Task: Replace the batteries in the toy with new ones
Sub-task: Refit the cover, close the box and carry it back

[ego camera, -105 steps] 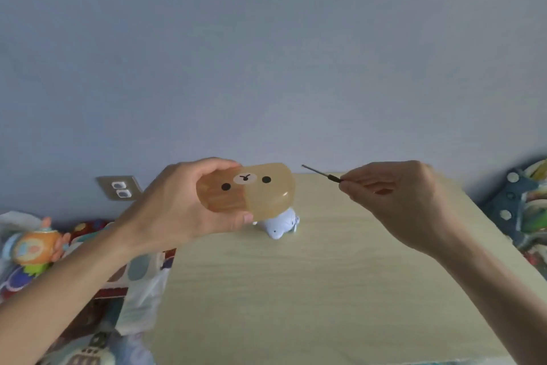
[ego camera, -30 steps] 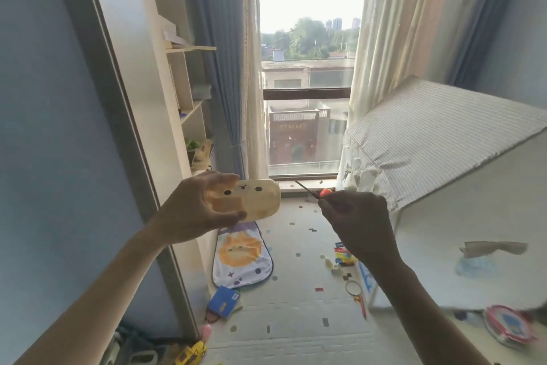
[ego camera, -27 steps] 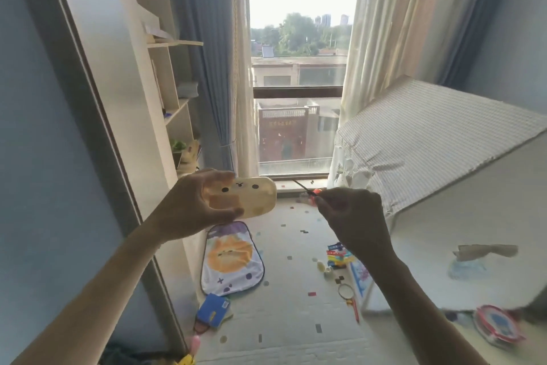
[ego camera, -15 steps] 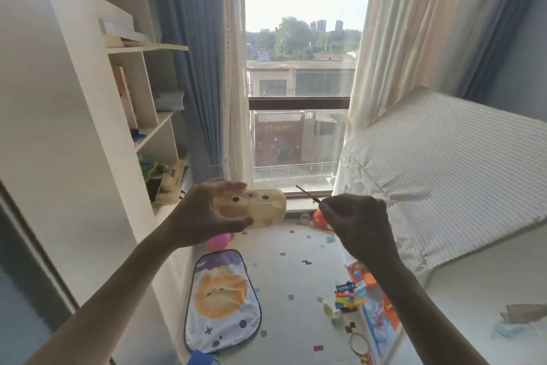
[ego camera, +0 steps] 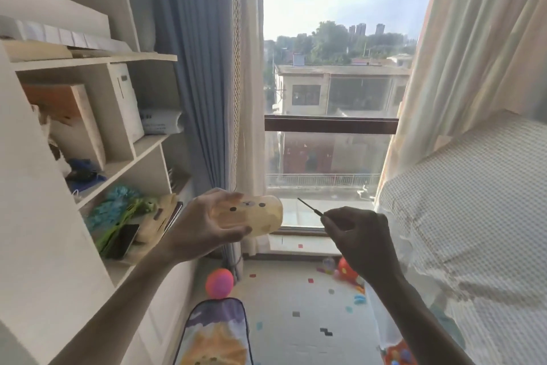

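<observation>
Left hand (ego camera: 204, 225) grips the bear-face toy (ego camera: 250, 216) sideways; right hand (ego camera: 359, 239) just right of it pinches a thin screwdriver (ego camera: 310, 207), tip aimed at toy, not touching.

View: turned from a blank wall and tabletop toward the window (ego camera: 331, 98), then tilted upward. Shelf (ego camera: 97, 60) now fills the left side. Floor (ego camera: 296, 320) shows less; pink ball (ego camera: 219, 283) now visible. Striped cloth (ego camera: 473, 216) sits nearer at right.
</observation>
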